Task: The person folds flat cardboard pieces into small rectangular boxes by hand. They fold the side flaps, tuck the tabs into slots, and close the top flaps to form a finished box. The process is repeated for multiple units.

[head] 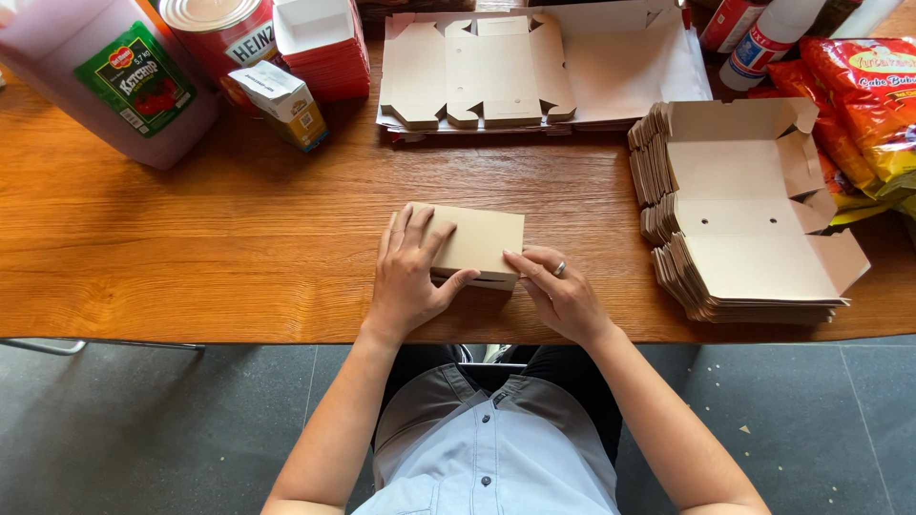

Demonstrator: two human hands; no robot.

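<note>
Head view: I look straight down on a brown wooden table and see both of my hands at the lower middle of the frame, on a small closed box of plain brown cardboard. The box lies flat near the table's front edge. My left hand rests on the box's left part, fingers spread over the lid and the thumb stretched along the front side, so it presses rather than grips. My right hand, with a ring on one finger, touches the box's lower right corner; its fingers are drawn together and the tips pinch at the front edge. I cannot tell whether a flap is between them.

To the right of the box, well apart from it, sits a fanned stack of unfolded flat brown cardboard box blanks, the top one open with its flaps up. At the upper middle of the frame lies another pile of flat cut-out cardboard blanks, spread out and pale.

In the upper left stands a large pale plastic jug with a green label, lying at a slant in the picture, and just beside it a big red tin can. In front of the can is a small white and yellow carton, and next to that a stack of red and white paper trays.

At the upper right corner I see orange and red snack bags and two white bottles with red labels.
</note>
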